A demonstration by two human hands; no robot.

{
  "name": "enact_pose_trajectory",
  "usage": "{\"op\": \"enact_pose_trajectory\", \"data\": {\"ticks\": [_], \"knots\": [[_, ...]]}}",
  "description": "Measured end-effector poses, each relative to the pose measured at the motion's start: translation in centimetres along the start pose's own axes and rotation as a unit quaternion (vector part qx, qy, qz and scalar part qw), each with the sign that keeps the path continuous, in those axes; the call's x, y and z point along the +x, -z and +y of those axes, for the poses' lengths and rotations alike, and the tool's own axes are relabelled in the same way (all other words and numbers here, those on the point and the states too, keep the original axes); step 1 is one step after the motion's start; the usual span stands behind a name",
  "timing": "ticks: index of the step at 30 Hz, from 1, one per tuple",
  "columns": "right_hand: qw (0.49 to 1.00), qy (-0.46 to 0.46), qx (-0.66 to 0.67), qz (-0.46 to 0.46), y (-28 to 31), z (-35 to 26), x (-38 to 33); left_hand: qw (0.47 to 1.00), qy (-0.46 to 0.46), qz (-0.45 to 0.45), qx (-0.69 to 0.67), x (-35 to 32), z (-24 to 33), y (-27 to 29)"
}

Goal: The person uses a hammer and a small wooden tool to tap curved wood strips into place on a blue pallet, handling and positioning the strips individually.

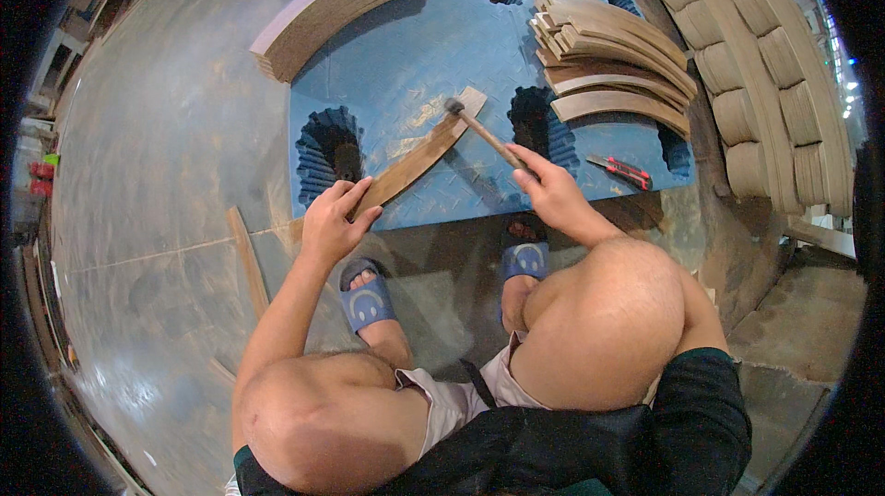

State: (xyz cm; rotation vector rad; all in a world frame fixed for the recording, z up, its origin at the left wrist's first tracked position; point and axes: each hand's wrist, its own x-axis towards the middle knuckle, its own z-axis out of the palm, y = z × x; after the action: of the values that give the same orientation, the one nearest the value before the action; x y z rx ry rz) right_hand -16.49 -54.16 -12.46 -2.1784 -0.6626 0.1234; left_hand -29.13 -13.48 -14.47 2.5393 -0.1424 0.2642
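Wooden strip slanted centre-left to upper centre; left hand pinched its lower end; right hand, fingers closed round hammer, lay farther right.

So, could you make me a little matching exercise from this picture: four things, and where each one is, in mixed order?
Things:
1. Hammer
2. Wooden strip near the hammer's head
3. Box cutter
4. Sandals

Places:
A. On the person's feet
B. In the right hand
C. Lying toward the right side of the blue pallet
D. Held near one end by the left hand

Right pairs: 1-B, 2-D, 3-C, 4-A
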Motion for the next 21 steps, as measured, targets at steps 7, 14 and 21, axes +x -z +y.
{"op": "enact_pose_trajectory", "data": {"ticks": [7,14,21], "knots": [[0.926,-0.287,0.232,-0.073,4.9,0.5,2.4,0.999,0.009,-0.036,0.029,-0.6,-1.3,2.1],[0.921,-0.293,0.206,-0.154,6.1,4.2,5.4,0.999,-0.005,-0.017,0.031,-0.8,-1.6,1.6],[0.919,-0.314,0.175,-0.162,6.6,4.0,7.5,1.0,-0.017,-0.012,0.016,-0.7,-1.9,1.5]]}}
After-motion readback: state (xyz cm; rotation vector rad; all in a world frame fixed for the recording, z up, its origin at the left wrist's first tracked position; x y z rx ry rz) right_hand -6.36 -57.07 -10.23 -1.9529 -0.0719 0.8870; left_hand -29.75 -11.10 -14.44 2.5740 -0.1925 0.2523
